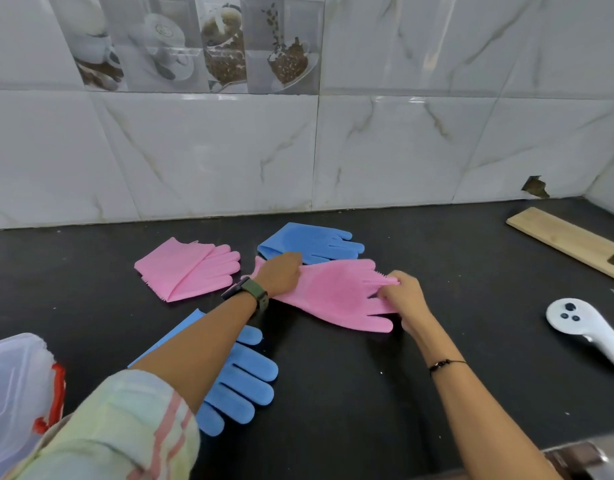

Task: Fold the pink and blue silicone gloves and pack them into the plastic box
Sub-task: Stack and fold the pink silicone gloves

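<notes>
On the black stone countertop (333, 393), the clear plastic box (14, 386) sits at the left edge. A flat pink silicone glove (333, 292) lies mid-counter: the left hand (281, 273) presses its cuff, fingers together, while the right hand (407, 299) pinches its fingertips.

We see two pink gloves (336, 292) (189, 268) and two blue gloves (312, 242) (239, 379) on a black counter (350, 393), a white marble-veined tile wall (402, 150) far behind, a pale wooden board (568, 239) far right, and a clear box (11, 393) with red clips near left
</notes>
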Demonstrator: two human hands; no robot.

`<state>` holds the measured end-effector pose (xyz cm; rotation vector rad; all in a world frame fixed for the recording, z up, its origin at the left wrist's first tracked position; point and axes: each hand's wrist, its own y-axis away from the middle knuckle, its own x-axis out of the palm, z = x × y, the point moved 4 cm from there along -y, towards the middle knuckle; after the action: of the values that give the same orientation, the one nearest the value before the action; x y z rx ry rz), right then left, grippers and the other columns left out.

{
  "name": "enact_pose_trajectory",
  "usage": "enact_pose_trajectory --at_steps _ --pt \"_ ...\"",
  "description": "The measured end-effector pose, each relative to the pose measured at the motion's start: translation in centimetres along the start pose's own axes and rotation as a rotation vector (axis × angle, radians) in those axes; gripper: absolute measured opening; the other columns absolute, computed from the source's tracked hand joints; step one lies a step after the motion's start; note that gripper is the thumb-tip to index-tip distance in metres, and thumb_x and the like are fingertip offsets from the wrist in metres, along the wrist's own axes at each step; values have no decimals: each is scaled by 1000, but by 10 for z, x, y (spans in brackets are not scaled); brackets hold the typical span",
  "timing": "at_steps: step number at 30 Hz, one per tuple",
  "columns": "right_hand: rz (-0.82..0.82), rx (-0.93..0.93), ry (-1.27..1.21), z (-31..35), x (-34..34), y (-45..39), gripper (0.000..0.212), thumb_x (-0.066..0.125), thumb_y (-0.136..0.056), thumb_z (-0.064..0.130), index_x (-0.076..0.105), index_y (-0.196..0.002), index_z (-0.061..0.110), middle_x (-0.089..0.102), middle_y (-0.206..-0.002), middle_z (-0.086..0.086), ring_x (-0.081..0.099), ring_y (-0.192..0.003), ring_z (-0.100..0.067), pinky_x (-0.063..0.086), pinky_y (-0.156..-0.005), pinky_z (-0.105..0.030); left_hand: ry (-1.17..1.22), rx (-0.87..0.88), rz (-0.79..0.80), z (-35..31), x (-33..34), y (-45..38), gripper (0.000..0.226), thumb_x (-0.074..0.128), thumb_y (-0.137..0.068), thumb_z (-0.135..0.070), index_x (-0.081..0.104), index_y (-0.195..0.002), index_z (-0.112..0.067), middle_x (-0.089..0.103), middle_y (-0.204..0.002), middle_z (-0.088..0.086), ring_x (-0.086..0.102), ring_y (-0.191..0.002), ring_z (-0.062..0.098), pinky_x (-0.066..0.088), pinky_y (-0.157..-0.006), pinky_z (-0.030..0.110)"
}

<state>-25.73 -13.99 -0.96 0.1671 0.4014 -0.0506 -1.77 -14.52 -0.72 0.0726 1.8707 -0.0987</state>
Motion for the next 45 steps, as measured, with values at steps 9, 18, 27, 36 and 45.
enact_pose_trajectory --at_steps 9,18,27,36,45 --pt "-42 -419 -46 49 -117 48 27 39 -66 -17 41 -57 9 41 -53 1 40 -51 -12 35 -48 -20 235 186 -266 -74 -34 88 22 32 -101 -27 44 -106 -9 46 -63 -2 45 -54 18 27 -47 25" --pt "235 -736 803 152 -123 67 14 42 -52 14 39 -56 27 44 -55 10 45 -63 -17 37 -59 -31 1029 -63 -64 -156 40 183 10 39 -98 -32 43 -90 -26 53 -59 -10 44 -46 -1 33 -46 10" --pt "295 -697 1149 76 75 1 42 47 -85 7 43 -126 12 56 -118 -13 53 -106 -30 49 -84 -43 1085 -601 80 -128 68 178 16 37 -93 -7 33 -105 -16 57 -100 -1 60 -84 13 51 -54 22" --pt "346 -696 1071 -1 85 7 43 28 -98 36 33 -138 21 34 -147 -4 27 -139 -25 24 -112 -49 933 -631 62 -93 69 176 73 42 -91 -8 -1 -146 -29 55 -119 1 55 -88 10 46 -60 18" --pt "264 -579 1061 -15 99 -1 54 13 -99 43 9 -150 24 3 -161 -3 -2 -148 -26 -2 -118 -46 -188 -151 -58 -112 54 179 47 70 -79 -14 51 -122 -7 58 -109 19 60 -90 26 53 -73 33"
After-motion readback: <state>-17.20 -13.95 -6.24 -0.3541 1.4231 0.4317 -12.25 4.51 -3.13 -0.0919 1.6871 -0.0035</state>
